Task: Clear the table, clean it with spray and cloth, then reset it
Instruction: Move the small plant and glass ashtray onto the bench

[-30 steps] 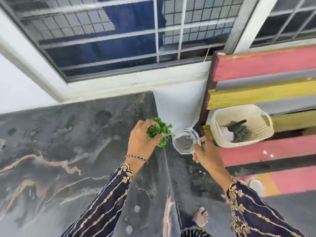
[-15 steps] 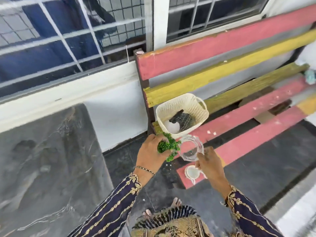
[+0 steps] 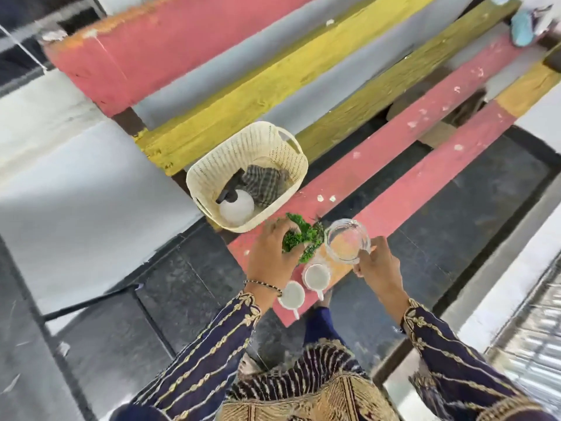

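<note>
Person's dress, seen from above: dark navy with gold embroidery.

Both sleeves [image 3: 209, 350] long, navy, with lengthwise gold stripes and leaf-vine stitching; gold leaf-pattern trim at each cuff. Left hand [image 3: 271, 256] bare, with a thin dark-and-white beaded bracelet [image 3: 263, 284] at its wrist. Right hand [image 3: 379, 270] bare. Garment front [image 3: 315, 387] shows dark-and-white stripes above dense gold patterned panels.

Left hand [image 3: 273, 256] hides green sprig [image 3: 306, 235] base; window blurred.

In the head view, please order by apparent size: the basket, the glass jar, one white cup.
1. basket, clearly largest.
2. glass jar.
3. white cup, only slightly smaller; the raised jar sits nearer the camera, so this is unsure.
</note>
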The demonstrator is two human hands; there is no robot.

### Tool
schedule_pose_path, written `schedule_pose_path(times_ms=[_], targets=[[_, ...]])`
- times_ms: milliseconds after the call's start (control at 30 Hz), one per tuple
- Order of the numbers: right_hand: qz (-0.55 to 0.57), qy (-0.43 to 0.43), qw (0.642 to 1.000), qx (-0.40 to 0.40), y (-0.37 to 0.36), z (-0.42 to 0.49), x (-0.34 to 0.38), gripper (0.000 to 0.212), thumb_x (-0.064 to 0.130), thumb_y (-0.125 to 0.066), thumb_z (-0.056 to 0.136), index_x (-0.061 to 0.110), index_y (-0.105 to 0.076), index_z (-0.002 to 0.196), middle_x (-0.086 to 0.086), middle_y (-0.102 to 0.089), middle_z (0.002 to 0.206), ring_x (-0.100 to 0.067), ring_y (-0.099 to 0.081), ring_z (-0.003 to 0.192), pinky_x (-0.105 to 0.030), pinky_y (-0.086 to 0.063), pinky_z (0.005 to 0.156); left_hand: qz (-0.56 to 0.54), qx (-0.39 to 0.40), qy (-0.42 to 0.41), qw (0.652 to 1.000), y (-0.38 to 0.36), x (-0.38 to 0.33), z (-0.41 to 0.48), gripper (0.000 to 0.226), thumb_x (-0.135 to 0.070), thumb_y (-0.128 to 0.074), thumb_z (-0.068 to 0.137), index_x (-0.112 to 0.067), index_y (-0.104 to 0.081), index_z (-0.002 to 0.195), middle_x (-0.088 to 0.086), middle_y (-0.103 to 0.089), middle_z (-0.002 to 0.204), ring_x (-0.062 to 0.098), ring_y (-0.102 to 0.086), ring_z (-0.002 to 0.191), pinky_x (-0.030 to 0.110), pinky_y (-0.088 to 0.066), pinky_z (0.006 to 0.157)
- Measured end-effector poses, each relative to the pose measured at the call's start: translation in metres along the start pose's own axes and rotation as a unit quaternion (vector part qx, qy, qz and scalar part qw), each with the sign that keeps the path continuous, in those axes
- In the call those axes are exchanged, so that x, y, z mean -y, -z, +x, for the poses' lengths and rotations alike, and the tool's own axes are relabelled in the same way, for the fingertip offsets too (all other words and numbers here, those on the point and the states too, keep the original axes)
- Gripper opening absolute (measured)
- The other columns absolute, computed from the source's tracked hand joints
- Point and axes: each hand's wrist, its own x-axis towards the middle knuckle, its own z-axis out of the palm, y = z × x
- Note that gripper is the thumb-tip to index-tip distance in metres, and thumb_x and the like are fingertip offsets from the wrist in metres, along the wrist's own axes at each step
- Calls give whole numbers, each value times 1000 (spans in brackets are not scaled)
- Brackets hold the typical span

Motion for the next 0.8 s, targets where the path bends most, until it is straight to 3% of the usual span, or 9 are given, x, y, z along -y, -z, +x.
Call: schedule_pose_path(times_ms=[100, 233, 333, 400, 600, 800], targets=[[-22, -37, 999, -4, 10, 50, -18, 23, 15, -46, 98, 11, -48, 120, -22, -71, 95, -34, -67, 83, -31, -40, 60, 6, 17, 8, 1000, -41, -2, 34, 27, -21, -76, 77, -14, -65, 101, 4, -64, 110, 22, -60, 102, 35, -49, 87], [-48, -55, 997, -14, 21, 106, -32, 25, 14, -49, 98, 10, -49, 123, -22, -69, 102, -36, -61, 83, -36, -44, 70, 7, 25, 17, 1000, -83, -2, 70, 29, -21, -76, 77, -15, -66, 103, 3, -64, 108, 20, -60, 97, 34, -51, 83], [-60, -61, 996, -9, 25, 135, -38, 29, 9, -51, 96, 8, -48, 125, -26, -68, 105, -44, -66, 91, -50, -55, 78, 9, 34, 18, 999, -104, 1, 92, 27, -21, -76, 78, -17, -65, 102, 1, -64, 108, 18, -59, 98, 29, -50, 82], [-69, -65, 995, -3, 27, 152, -41, 31, 7, -53, 95, 7, -48, 126, -28, -68, 106, -47, -67, 96, -55, -55, 84, 17, 41, 15, 999, -115, 2, 105, 26, -21, -76, 79, -17, -65, 102, 1, -64, 108, 17, -59, 99, 27, -49, 83], [-74, -88, 993, 23, 26, 175, -49, 33, 10, -55, 94, 13, -49, 127, -14, -58, 90, -35, -57, 80, -39, -46, 70, 16, 36, 16, 999, -129, 0, 124, 24, -20, -74, 81, -15, -66, 102, 4, -62, 104, 20, -59, 93, 38, -53, 78], [-84, -70, 993, 39, 35, 177, -51, 37, 17, -55, 99, 9, -52, 135, -14, -68, 92, -29, -64, 76, -35, -51, 68, 18, 35, 16, 999, -133, -8, 137, 22, -22, -74, 82, -15, -66, 102, 3, -62, 103, 17, -58, 89, 31, -50, 75]])
